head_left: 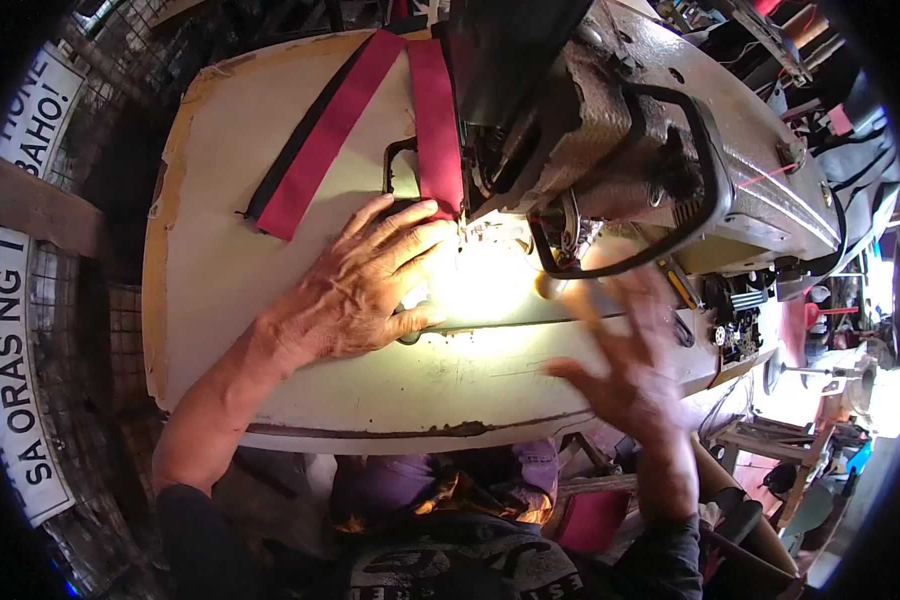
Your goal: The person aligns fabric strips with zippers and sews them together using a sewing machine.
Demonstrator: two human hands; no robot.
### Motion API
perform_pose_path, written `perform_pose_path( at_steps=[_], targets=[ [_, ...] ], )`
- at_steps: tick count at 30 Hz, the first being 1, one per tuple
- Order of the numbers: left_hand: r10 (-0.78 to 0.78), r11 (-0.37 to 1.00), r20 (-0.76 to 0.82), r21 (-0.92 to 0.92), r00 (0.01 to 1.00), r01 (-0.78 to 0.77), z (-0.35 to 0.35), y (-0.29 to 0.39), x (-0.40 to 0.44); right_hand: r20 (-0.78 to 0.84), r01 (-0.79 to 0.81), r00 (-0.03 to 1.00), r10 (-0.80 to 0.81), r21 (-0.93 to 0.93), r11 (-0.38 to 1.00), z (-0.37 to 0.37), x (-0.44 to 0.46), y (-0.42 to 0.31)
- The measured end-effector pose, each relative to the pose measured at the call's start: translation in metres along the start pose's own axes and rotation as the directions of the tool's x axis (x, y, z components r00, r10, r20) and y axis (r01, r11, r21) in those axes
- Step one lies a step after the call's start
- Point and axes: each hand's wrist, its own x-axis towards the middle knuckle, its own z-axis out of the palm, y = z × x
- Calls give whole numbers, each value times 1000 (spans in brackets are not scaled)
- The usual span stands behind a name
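Observation:
A sewing machine (610,130) stands on a pale, worn table (220,270), its lamp glaring over the needle area. A red fabric strip (435,120) runs back from the needle, with a dark edge along one side. Beside it, slanting to the left, lies a second length of red strip (335,140) with black material under it. My left hand (355,280) rests flat on the table, fingers stretched so the tips touch the near end of the first strip. Smeared by motion, my right hand (625,350) is raised right of the lit area, fingers spread, holding nothing visible.
A black looped bar (710,190) juts from the machine above my right hand. Small tools and metal parts (740,310) lie at the table's right end. Red material (595,520) sits below the front edge, near my lap. Lettered signs (30,390) hang on the left.

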Motion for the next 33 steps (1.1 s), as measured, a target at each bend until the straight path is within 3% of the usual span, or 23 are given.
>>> perform_pose_path(
  at_steps=[1,3,5,7,8,9,10,12,13,14,17,18,22,25,28,31,33],
  targets=[
    [-18,1000,18,-16,1000,18,-1,2,-1,-113,-261,946,304,293,920,-13,-19,6],
    [-3,1000,11,12,1000,3,0,1,-1,-371,-407,829,419,116,906,-60,-58,54],
    [9,999,7,51,1000,-9,1,-1,-1,-510,-469,804,305,-229,853,-120,-85,127],
    [18,998,-3,53,1000,-18,2,-2,-1,-377,-310,926,8,-750,584,-182,-84,213],
    [22,998,-7,56,1000,-22,3,-3,-1,-571,-459,778,261,-233,858,-185,-61,236],
    [21,998,-10,53,1000,-20,4,-4,-1,-570,-436,789,230,-254,863,-197,-53,289],
    [18,999,-11,49,1000,-18,6,-6,0,-518,-428,797,311,-121,896,-202,-34,319],
    [9,999,-19,41,1000,-8,6,-7,-1,-413,-514,817,402,-207,833,-204,-1,374],
    [5,999,-24,32,1000,-4,6,-7,-2,-390,-607,776,496,-247,756,-193,14,372],
    [3,1000,-29,22,1000,-2,6,-7,-1,-352,-413,894,277,-409,814,-177,4,429],
    [5,1000,-47,-11,999,-5,4,-4,0,-51,-483,863,502,-369,794,-161,8,467],
    [-4,1000,-44,-26,999,3,4,-3,1,-36,-488,865,500,-285,825,-162,6,464],
    [-31,998,-43,-49,999,29,2,1,2,5,-287,956,294,-202,936,-164,-2,464],
    [-55,997,-52,-59,997,52,6,2,1,34,-89,993,112,-401,912,-168,-8,492],
    [-49,998,-77,-29,996,47,12,-1,0,44,-99,990,135,-470,877,-170,-12,477],
    [-35,999,-61,29,998,36,9,-2,0,89,-88,987,131,-381,920,-171,-8,471],
    [-38,998,-55,48,998,41,8,0,2,47,-398,916,398,-11,917,-165,-2,455]
  ],
)
